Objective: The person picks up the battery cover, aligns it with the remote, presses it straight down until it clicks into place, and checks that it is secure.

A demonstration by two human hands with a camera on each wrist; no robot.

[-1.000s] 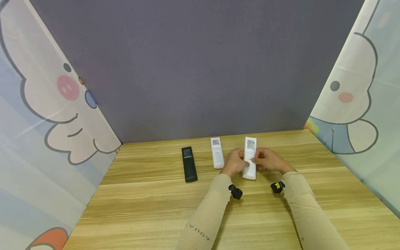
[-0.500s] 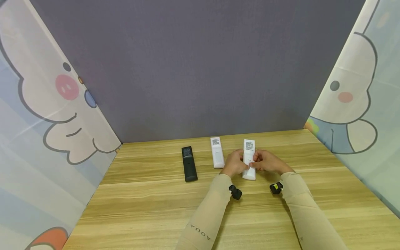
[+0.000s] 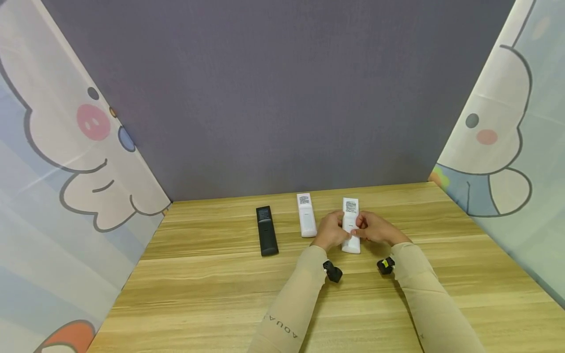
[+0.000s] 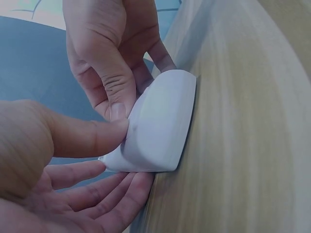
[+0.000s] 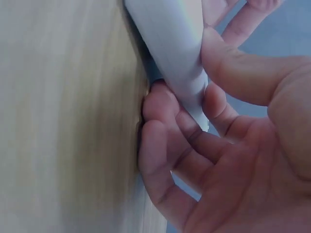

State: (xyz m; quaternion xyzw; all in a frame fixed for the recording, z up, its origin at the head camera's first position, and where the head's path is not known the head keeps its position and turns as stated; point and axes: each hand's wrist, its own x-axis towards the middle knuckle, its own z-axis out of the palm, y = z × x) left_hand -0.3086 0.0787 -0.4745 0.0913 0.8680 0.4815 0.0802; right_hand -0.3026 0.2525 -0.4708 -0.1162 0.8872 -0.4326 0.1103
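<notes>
A white remote control (image 3: 350, 221) lies back side up on the table, its printed label toward the far end. My left hand (image 3: 331, 231) holds its left edge, thumb on top and fingers along the side. From the right, my right hand (image 3: 378, 229) pinches the same remote, its thumb on the back and its fingers bent against the edge. In the left wrist view both thumbs meet on the back of the remote (image 4: 163, 124), near its rounded end. The right wrist view shows curled fingers (image 5: 160, 104) between the remote and the tabletop.
To the left lie a second, smaller white remote (image 3: 306, 215) and a black remote (image 3: 267, 231), both back side up. The wooden table (image 3: 198, 294) ends at a grey panel (image 3: 282, 98) behind. Cartoon-printed sheets (image 3: 494, 147) stand at both sides.
The white remote has come down a little toward me and now lies flatter on the table. My right hand has shifted slightly left with its thumb lower; the left hand has hardly moved.
</notes>
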